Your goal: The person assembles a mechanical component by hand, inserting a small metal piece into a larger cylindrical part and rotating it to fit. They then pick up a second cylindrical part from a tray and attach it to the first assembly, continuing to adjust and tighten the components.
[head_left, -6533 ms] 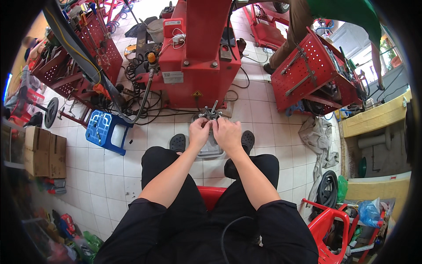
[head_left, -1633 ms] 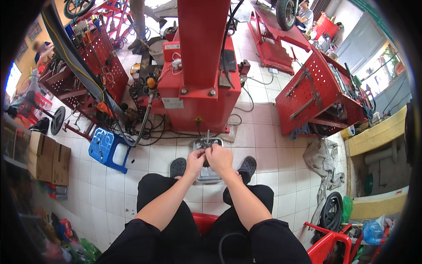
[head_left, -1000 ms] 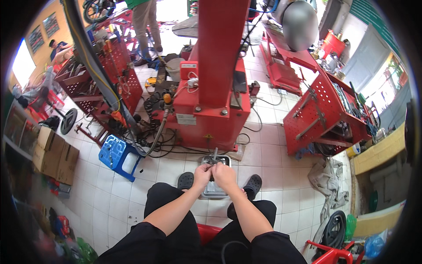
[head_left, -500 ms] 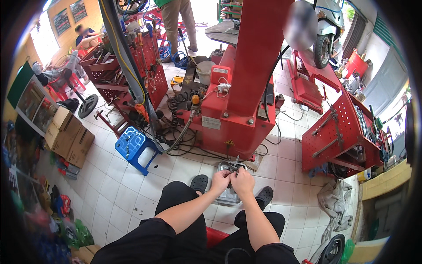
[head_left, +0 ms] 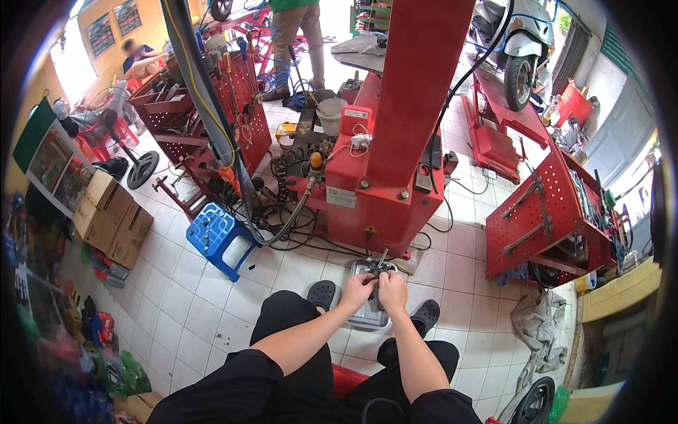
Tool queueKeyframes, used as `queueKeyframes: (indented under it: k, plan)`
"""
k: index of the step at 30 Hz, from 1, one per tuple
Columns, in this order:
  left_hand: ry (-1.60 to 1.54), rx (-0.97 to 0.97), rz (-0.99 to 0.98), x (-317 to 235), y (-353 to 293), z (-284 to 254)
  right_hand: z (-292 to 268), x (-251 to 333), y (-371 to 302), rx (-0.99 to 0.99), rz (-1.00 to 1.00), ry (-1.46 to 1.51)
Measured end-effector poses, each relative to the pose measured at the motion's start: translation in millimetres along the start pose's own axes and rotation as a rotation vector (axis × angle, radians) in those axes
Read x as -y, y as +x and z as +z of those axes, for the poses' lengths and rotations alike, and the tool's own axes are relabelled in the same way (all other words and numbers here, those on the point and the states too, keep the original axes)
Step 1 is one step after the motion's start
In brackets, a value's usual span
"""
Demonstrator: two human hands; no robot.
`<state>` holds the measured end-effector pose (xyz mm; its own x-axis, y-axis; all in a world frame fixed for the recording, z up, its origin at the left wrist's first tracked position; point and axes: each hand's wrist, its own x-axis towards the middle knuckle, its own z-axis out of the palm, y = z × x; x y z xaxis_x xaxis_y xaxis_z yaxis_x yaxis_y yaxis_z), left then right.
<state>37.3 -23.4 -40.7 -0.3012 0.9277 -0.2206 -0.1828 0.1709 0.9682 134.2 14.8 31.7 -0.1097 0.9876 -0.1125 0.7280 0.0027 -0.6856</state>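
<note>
Between my shoes stands a grey tray (head_left: 367, 326) on the tiled floor, with a dark metal part (head_left: 380, 268) above its far end. A thin rod sticks up from that part. My left hand (head_left: 359, 288) and my right hand (head_left: 393, 291) meet over the tray, fingers pinched together at the near side of the part. Exactly what each set of fingertips grips is too small and partly hidden to make out, though both hands are closed at the dark part.
A red machine base (head_left: 381, 212) with a tall column stands just beyond the tray. At left are a blue stool (head_left: 212, 230), cardboard boxes (head_left: 113, 219) and a red tool cart (head_left: 244, 106). Another red cart (head_left: 519, 222) and a grey cloth (head_left: 540, 325) lie to the right.
My hands stay at the metal part over the tray, with only a slight shift of the fingers. In the background, the standing person's legs have moved a little to the right.
</note>
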Motion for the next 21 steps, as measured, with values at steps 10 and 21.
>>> queueKeyframes:
  k: [10, 21]
  plan:
    - [-0.005, -0.013, -0.010, -7, -4, 3, 5, -12, 7, 0.005, 0.027, 0.170]
    - [-0.016, -0.066, -0.029, -2, -3, 2, -17, 19, -7, 0.018, -0.043, -0.181]
